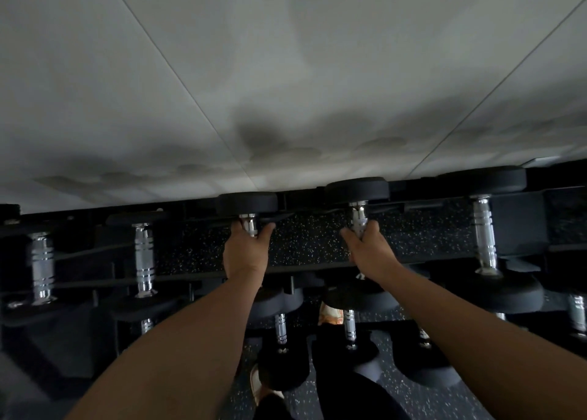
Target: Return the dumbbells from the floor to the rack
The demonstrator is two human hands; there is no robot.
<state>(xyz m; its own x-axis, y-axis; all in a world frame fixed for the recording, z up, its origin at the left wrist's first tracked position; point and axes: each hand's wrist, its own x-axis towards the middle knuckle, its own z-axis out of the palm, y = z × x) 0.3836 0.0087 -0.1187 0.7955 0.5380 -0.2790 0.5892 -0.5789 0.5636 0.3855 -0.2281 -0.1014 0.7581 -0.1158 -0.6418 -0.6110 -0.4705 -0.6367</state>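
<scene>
The left hand (246, 251) is wrapped around the chrome handle of the left dumbbell (248, 203), and the right hand (370, 249) is closed the same way on the right dumbbell (357, 190). Each handle runs away from the person, its far black head showing just beyond the fingers at the rack's (317, 262) far edge, against the pale wall (286, 70). Other dumbbells lie on the top tier to the left (143, 257) and right (484, 232). More sit on a lower tier nearer the person, above the speckled floor (428, 397).
</scene>
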